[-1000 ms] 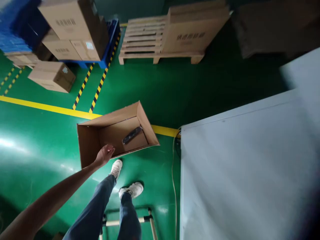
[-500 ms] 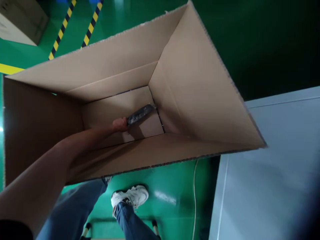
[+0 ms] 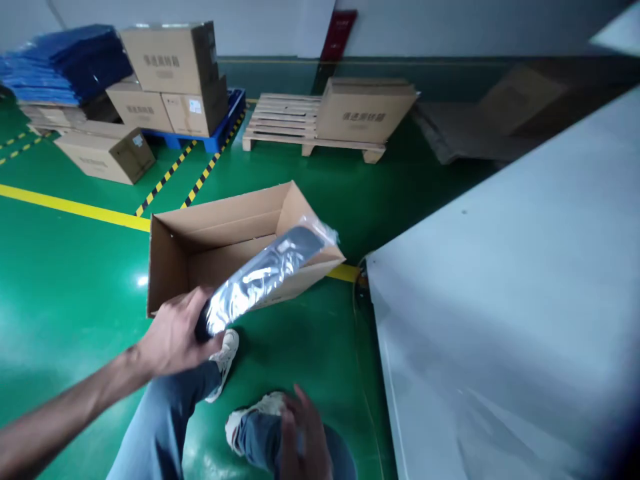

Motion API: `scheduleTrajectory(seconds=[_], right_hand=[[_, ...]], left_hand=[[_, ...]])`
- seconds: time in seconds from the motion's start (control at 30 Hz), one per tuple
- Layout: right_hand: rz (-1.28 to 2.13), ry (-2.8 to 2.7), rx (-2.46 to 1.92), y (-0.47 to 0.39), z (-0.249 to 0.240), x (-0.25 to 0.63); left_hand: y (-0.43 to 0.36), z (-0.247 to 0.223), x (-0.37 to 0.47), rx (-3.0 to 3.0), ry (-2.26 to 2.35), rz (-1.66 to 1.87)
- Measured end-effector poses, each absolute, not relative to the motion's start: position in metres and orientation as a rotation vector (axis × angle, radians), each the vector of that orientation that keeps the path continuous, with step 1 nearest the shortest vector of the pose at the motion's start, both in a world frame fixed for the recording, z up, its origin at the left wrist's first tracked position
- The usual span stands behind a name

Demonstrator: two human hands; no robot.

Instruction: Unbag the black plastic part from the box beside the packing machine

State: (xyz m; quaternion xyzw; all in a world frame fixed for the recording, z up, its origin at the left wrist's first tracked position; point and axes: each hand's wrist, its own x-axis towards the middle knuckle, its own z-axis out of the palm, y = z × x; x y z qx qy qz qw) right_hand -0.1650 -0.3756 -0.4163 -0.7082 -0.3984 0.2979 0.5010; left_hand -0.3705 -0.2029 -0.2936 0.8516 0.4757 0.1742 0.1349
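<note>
A long dark item in clear plastic wrap [image 3: 263, 273] is gripped at its near end by my left hand [image 3: 175, 333], fingers and thumb closed round it. It slants up to the right, above the open cardboard box [image 3: 220, 217] on the floor. The part of the box's inside that shows holds nothing. Low in the view, my right hand [image 3: 304, 437] hovers over my right leg, somewhat blurred, with its fingers apart and nothing in it.
A large pale grey surface [image 3: 500, 280] fills the right side. Farther off stand closed cartons [image 3: 167, 60], a wooden pallet [image 3: 283, 120] bearing another carton, and stacked blue sheets [image 3: 70, 63]. A thin cable runs along the floor beside the grey surface.
My left hand has come up out of the box with the wrapped item. My right hand has entered the view. The camera now looks farther across the room.
</note>
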Motion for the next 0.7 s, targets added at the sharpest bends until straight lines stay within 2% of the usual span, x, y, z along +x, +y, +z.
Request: scheduleTrajectory(seconds=[0.13,0.23,0.33,0.5,0.57,0.7], right_hand=[[0.971,-0.670,-1.317,-0.377,-0.331,-0.193],[1.004,-0.549,-1.372,-0.385,-0.293,-0.221],[1.036,-0.572,-1.402,-0.416,-0.278,-0.240],[1.220,-0.663,-1.318,-0.464,-0.272,-0.248],[1.107,-0.764,-1.329,-0.470,-0.269,-0.240],[0.566,-0.885,-1.434,-0.469,-0.255,-0.207]], left_hand=[[-0.335,-0.302,-0.396,2.501,1.275,0.631],[-0.406,-0.312,-0.414,2.322,1.244,0.580],[-0.441,-0.311,-0.427,1.889,1.140,0.508],[-0.452,-0.291,-0.418,1.099,0.839,0.356],[-0.456,-0.285,-0.413,0.947,0.827,0.308],[-0.470,-0.283,-0.416,0.831,0.934,0.303]])
